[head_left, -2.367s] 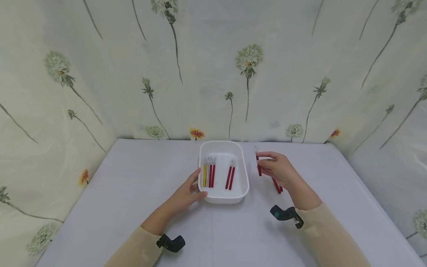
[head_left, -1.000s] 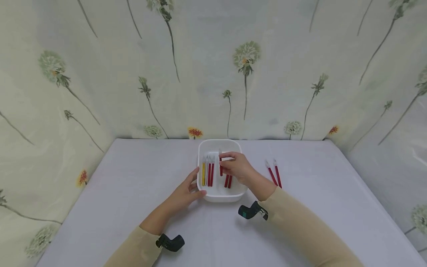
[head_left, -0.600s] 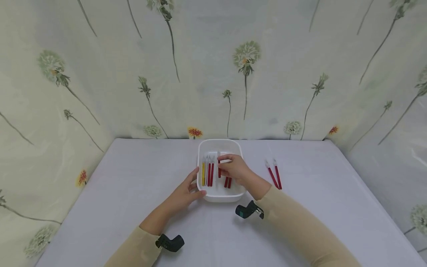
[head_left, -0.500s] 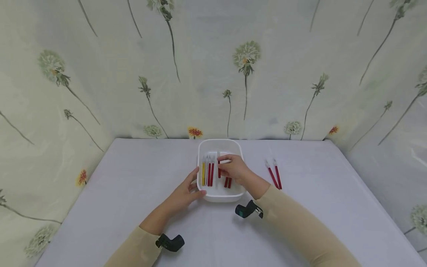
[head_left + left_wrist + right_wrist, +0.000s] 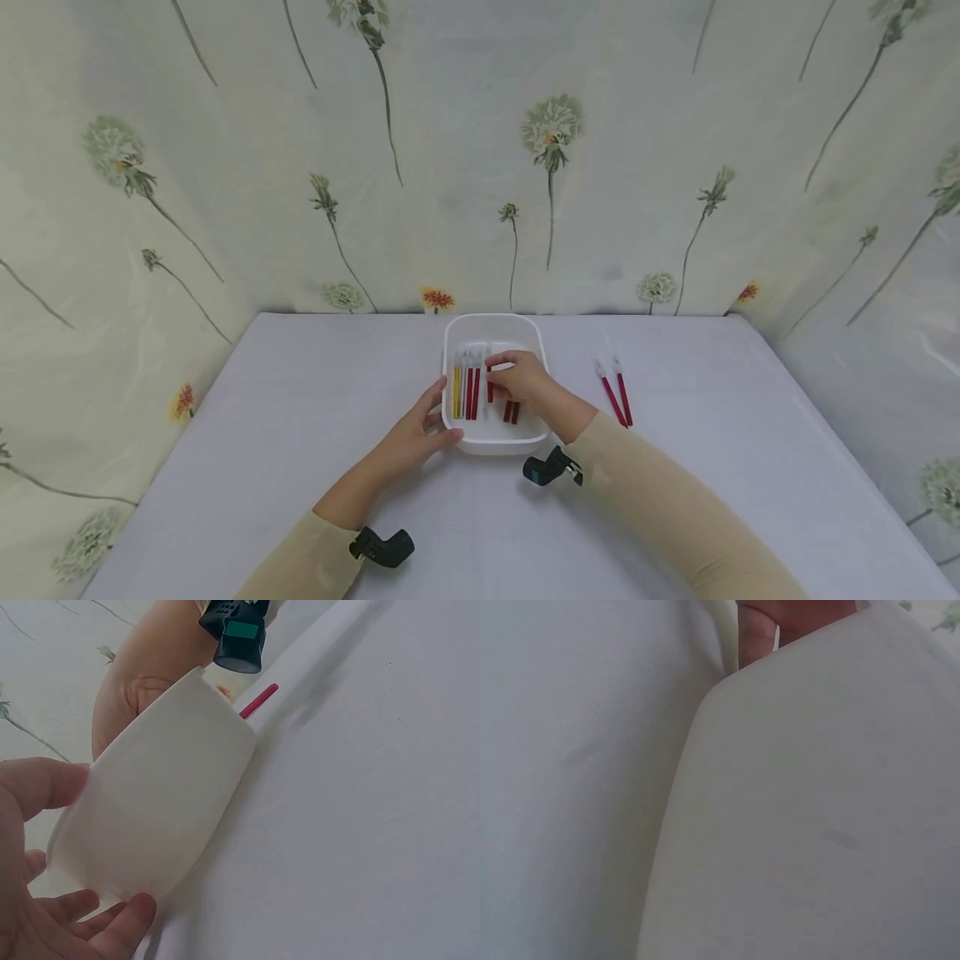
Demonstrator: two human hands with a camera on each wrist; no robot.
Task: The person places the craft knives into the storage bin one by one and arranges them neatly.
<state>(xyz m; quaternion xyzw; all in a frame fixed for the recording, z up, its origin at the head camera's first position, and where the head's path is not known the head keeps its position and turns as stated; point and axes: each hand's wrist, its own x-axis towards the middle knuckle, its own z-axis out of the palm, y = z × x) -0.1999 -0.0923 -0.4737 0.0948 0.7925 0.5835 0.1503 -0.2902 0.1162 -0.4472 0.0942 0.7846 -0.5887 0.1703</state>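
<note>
A white tray (image 5: 498,447) stands on the table in the head view. My left hand (image 5: 411,435) grips its left side, thumb near the front left corner; the left wrist view has my left hand's fingers (image 5: 127,922) against the outer wall. With thumb and fingertips my right hand (image 5: 525,382) pinches a slim red stick with a clear tip (image 5: 490,387), upright inside the tray. Left of it lie side by side a yellow stick (image 5: 457,393), a silver one and two red sticks (image 5: 472,395). Two more red sticks (image 5: 511,412) lie partly hidden under my right hand.
Two red sticks (image 5: 617,398) with clear tips lie on the white-covered table (image 5: 690,392) right of the tray. A flower-patterned sheet (image 5: 465,167) stands behind and at the sides. Both wrists carry black cameras (image 5: 382,547).
My right hand carried the red stick from the table on the right leftward into the tray, then shifted slightly further left beside the row. My left hand kept its grip on the tray.
</note>
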